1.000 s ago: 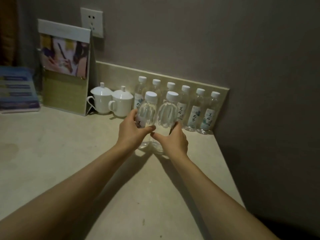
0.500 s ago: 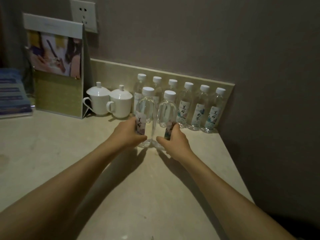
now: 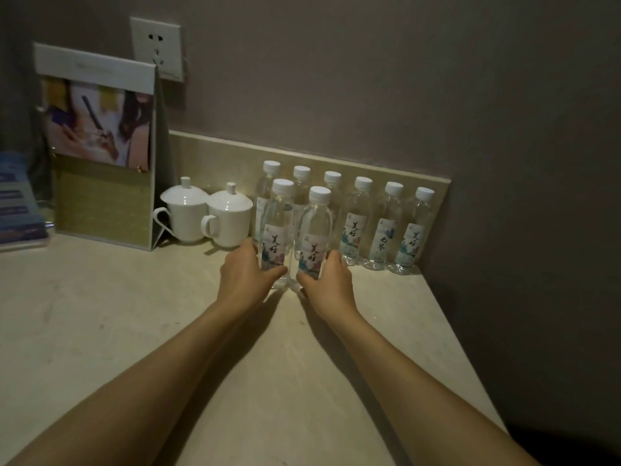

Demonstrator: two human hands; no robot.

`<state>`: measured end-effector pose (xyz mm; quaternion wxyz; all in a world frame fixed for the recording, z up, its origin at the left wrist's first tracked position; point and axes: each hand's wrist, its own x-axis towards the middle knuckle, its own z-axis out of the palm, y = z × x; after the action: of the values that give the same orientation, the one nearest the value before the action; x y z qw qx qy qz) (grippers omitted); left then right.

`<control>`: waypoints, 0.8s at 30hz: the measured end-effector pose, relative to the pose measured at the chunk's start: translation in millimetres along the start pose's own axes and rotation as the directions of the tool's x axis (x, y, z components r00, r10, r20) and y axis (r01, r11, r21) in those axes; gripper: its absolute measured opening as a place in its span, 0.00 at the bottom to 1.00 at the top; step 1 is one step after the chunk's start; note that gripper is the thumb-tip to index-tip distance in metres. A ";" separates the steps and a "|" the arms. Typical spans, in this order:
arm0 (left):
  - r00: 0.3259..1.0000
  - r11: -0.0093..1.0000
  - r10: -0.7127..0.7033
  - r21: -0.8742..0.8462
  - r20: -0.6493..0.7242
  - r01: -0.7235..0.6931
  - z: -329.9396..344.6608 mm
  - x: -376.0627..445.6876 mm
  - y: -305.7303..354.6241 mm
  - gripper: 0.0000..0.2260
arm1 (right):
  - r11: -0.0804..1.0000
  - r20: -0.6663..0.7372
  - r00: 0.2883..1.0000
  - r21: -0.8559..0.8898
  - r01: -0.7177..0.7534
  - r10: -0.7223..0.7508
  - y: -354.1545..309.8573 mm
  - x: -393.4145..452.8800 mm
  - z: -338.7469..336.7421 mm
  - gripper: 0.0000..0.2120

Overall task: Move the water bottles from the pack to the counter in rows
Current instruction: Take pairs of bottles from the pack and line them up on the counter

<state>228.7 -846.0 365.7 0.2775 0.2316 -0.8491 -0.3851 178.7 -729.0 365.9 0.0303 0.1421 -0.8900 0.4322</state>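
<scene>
Counter [image 3: 100, 331]: pale, matte stone under a grey wall.
Left hand [image 3: 243, 275]: fingers curled round the left bottle [image 3: 276, 237].
Right hand [image 3: 331, 280]: fingers curled round the right bottle [image 3: 314, 240].
Bottles: clear ribbed plastic, white caps, upright, just before the back row [image 3: 386, 223]; bases hidden by hands.
Cups [image 3: 208, 213]: glossy white, lidded, left of bottles.

dim grey-brown walls [image 3: 369, 79] meet in a corner, with a white socket [image 3: 156, 48], perhaps unused.
</scene>
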 end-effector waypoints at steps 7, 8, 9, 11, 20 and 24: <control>0.996 0.994 0.080 0.073 -0.032 -0.077 14.8 24.4 -15.5 0.22 | 0.998 -0.041 0.999 -0.048 -0.027 0.025 -8.7 15.8 12.4 0.28; 0.996 0.993 0.085 0.081 -0.032 -0.083 15.6 27.4 -16.9 0.22 | 0.997 -0.046 0.999 -0.065 -0.029 0.026 -10.0 18.7 13.4 0.29; 0.996 0.993 0.087 0.084 -0.031 -0.084 16.3 30.0 -17.8 0.22 | 0.996 -0.051 0.998 -0.080 -0.031 0.027 -11.3 21.6 14.5 0.29; 0.995 0.993 0.088 0.087 -0.036 -0.084 17.9 34.2 -18.9 0.21 | 0.994 -0.051 0.998 -0.104 -0.037 0.032 -14.5 25.9 16.6 0.28; 0.996 0.990 0.088 0.108 -0.015 -0.086 24.1 50.5 -20.2 0.21 | 0.990 -0.074 0.995 -0.124 -0.069 0.060 -19.8 36.5 23.5 0.29; 0.996 0.987 0.089 0.132 -0.008 -0.087 26.1 53.2 -18.9 0.22 | 0.989 -0.084 0.995 -0.130 -0.069 0.058 -20.1 39.6 23.3 0.28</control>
<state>175.8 -875.8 352.2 0.2842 0.2145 -0.8801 -0.3140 148.0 -768.0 373.6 0.0616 0.0941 -0.9189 0.3780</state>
